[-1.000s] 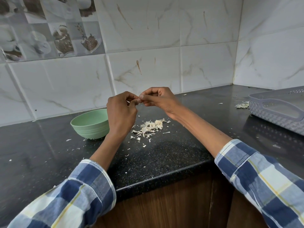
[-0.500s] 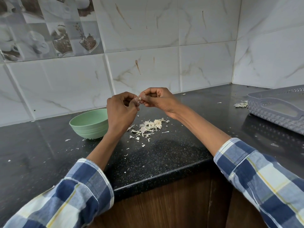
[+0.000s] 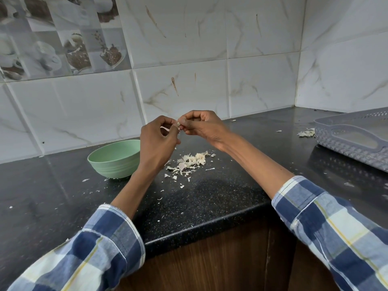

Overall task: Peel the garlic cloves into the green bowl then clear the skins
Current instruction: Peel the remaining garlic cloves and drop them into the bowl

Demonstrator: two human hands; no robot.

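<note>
here, left hand [image 3: 156,141] and right hand [image 3: 201,124] both pinch one garlic clove [image 3: 178,124] above the skins [image 3: 190,161].

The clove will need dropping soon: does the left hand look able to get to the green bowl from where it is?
Probably yes. The left hand pinches the garlic clove just right of the green bowl, whose open top has nothing over it or in between.

The small pale garlic clove [image 3: 178,124] is mostly hidden between fingertips; the grey perforated plastic basket [image 3: 354,135] at three o'clock is cut off.
</note>
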